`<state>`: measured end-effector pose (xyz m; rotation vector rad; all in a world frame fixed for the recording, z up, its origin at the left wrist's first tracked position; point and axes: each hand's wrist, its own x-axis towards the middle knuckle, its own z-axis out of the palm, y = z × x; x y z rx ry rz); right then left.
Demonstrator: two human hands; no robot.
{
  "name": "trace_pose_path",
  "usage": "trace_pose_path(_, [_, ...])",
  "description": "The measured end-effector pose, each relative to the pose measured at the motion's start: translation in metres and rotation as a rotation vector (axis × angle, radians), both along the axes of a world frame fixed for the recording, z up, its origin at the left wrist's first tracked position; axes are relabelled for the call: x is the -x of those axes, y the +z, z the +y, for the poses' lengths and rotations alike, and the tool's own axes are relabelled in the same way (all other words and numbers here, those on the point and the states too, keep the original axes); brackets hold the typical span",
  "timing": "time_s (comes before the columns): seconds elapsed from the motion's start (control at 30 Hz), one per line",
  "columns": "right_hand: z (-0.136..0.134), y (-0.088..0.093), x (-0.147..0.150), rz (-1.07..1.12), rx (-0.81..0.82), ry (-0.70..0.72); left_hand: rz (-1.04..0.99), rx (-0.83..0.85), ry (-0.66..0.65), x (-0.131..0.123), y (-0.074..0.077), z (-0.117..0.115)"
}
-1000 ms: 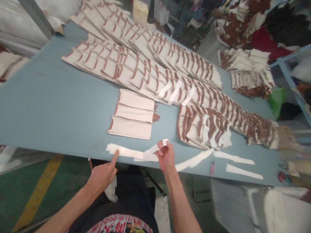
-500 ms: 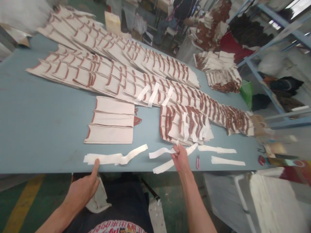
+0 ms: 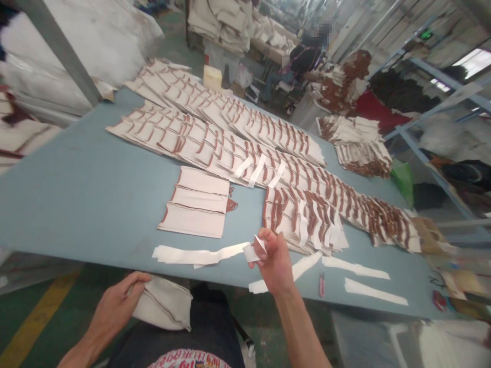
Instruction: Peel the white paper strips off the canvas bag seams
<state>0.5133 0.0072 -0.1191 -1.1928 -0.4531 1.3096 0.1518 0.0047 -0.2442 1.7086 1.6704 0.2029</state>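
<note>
My left hand point(image 3: 125, 296) grips the left edge of a cream fabric piece point(image 3: 164, 302) with a dark seam, held in front of my body below the table edge. A short white strip point(image 3: 253, 251) is pinched in my right hand point(image 3: 273, 258), above the front of the table. White strips point(image 3: 195, 255) lie overlapped to the left of that hand, and another white strip point(image 3: 307, 266) runs partly behind it. Beyond are a flat cream piece with brown edges point(image 3: 197, 204) and a fanned pile of such pieces point(image 3: 284, 214) with white strips on top.
Two long rows of overlapping cream pieces point(image 3: 215, 143) cross the blue-grey table point(image 3: 95, 204). A pink cutter point(image 3: 321, 284) lies near the front edge, beside more white strips point(image 3: 376, 291). A bundled stack point(image 3: 360, 143) sits at the far right. One person point(image 3: 303, 61) is in the background.
My left hand has left the strips on the table and now holds the cream piece at my lap. My right hand has lifted a white strip. The view has tilted up.
</note>
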Motion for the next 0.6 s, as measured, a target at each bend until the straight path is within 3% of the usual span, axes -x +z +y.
trace_pose_path(0.17, [0.035, 0.029, 0.101, 0.118, -0.072, 0.268, -0.275, 0.080, 0.150, 0.018, 0.041, -0.002])
trace_pose_path(0.37, [0.054, 0.075, 0.214, 0.222, -0.170, 0.567, -0.708, 0.254, 0.180, 0.016, 0.100, -0.023])
trace_pose_path(0.47, [0.047, 0.090, 0.242, 0.202, -0.185, 0.654, -0.936, 0.296, 0.190, 0.011, 0.119, -0.032])
trace_pose_path(0.6, [0.029, 0.087, 0.235, 0.110, -0.185, 0.845, -1.156, 0.291, 0.295, 0.032, 0.127, -0.040])
